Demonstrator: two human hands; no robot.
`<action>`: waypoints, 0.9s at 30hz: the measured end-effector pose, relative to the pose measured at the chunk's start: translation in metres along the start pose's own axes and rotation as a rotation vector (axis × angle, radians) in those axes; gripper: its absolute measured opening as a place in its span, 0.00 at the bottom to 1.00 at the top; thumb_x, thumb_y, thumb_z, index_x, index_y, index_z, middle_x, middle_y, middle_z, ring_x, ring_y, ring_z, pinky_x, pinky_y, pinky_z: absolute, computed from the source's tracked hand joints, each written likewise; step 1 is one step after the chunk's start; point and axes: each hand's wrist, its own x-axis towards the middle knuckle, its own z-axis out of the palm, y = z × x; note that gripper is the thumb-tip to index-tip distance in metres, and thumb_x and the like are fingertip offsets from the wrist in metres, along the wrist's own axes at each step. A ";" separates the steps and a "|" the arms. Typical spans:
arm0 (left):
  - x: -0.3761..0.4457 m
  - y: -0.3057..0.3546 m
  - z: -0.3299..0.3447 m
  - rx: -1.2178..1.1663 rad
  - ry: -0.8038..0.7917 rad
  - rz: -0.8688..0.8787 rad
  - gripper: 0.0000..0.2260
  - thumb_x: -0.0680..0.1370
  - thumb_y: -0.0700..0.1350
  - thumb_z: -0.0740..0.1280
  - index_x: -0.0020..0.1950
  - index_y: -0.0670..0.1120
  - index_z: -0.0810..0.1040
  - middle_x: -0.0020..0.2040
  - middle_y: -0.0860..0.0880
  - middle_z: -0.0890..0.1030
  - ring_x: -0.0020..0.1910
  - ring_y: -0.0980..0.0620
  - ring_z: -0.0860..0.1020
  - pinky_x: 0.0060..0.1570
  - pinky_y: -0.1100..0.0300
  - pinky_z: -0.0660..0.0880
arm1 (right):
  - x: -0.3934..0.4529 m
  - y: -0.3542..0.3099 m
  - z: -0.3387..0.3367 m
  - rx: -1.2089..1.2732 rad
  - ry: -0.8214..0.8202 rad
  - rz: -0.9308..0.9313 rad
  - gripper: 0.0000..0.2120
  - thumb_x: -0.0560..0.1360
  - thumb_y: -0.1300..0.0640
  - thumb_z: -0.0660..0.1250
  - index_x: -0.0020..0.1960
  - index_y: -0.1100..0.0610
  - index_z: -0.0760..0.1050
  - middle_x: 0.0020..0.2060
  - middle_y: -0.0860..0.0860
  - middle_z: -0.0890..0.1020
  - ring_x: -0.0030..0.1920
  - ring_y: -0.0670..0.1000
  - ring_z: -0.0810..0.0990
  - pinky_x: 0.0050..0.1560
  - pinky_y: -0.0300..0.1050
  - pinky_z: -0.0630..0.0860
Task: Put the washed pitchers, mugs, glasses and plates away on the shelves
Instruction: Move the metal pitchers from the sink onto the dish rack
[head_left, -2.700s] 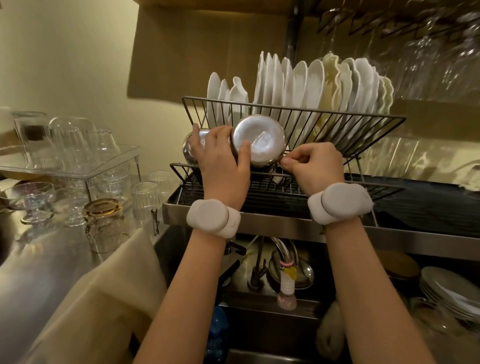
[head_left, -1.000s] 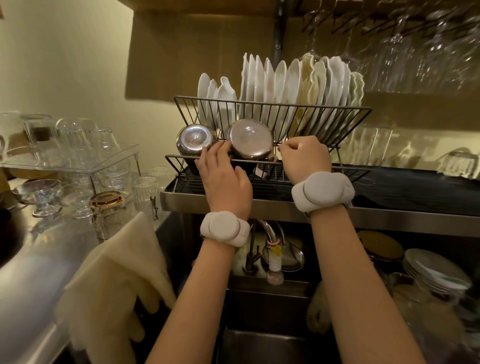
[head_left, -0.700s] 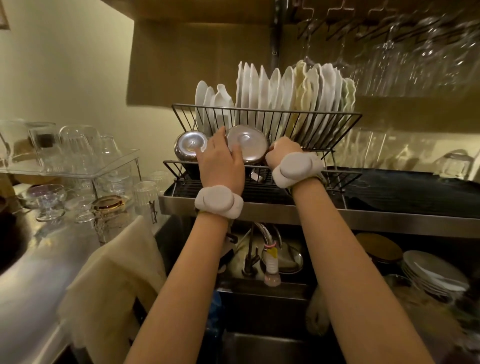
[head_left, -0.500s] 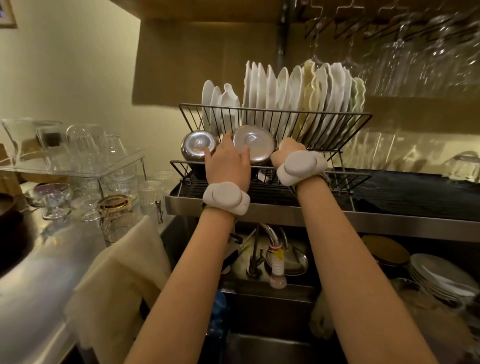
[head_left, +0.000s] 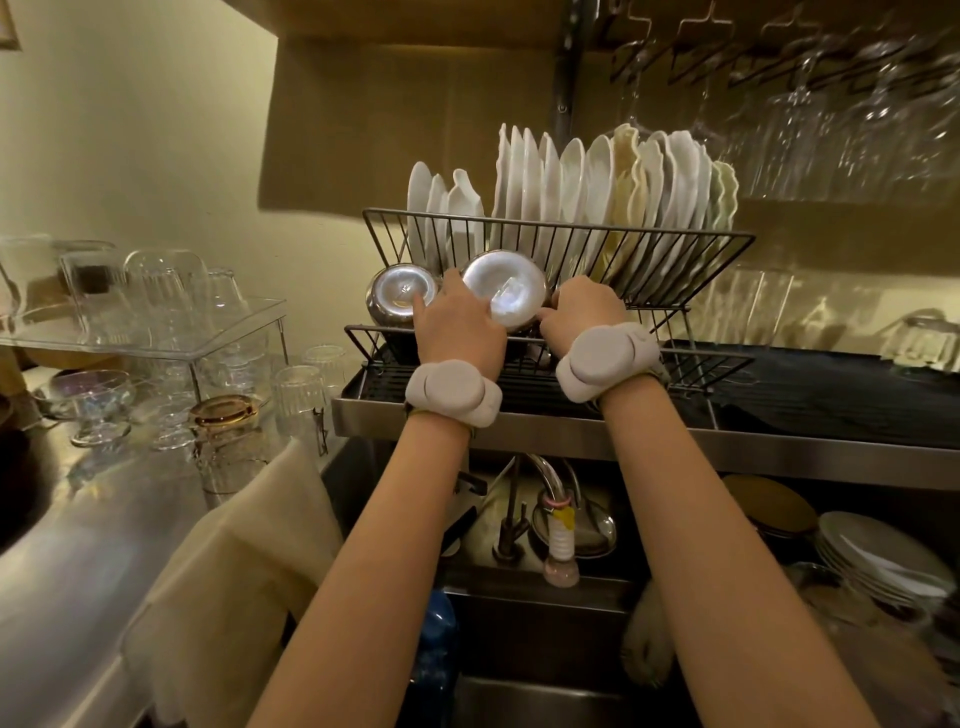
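I have my left hand laid against the near side of the larger steel pitcher, fingers spread over its rim edge and touching rather than wrapped, while my right hand is curled at the pitcher's other side, fingertips pinching at it or at its handle; I cannot tell which. Compared with a second ago, both hands have closed in from the rack's front wire onto this pitcher, so I judge it is being seated on the lower tier of the wire dish rack. A smaller steel pitcher lies just beside it to the left, white plates upright in the tier above.
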 end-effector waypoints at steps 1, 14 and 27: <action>0.001 -0.001 0.001 0.009 -0.004 -0.006 0.13 0.78 0.40 0.59 0.61 0.38 0.70 0.56 0.40 0.77 0.54 0.41 0.75 0.67 0.46 0.61 | -0.001 0.001 0.001 -0.008 0.008 -0.007 0.09 0.77 0.59 0.62 0.46 0.64 0.77 0.37 0.55 0.75 0.40 0.54 0.73 0.39 0.42 0.67; 0.001 -0.005 0.011 0.057 0.060 -0.048 0.20 0.77 0.39 0.60 0.69 0.43 0.64 0.65 0.41 0.65 0.63 0.43 0.63 0.62 0.56 0.62 | 0.004 0.006 0.006 0.048 0.014 0.014 0.09 0.76 0.57 0.64 0.47 0.62 0.79 0.39 0.56 0.78 0.38 0.53 0.74 0.39 0.41 0.68; -0.004 -0.012 0.008 -0.081 0.138 0.088 0.20 0.77 0.35 0.57 0.69 0.39 0.66 0.66 0.40 0.67 0.67 0.44 0.63 0.68 0.54 0.60 | 0.006 0.002 0.015 0.181 0.066 0.121 0.18 0.80 0.56 0.55 0.32 0.60 0.66 0.32 0.54 0.70 0.32 0.53 0.69 0.31 0.41 0.63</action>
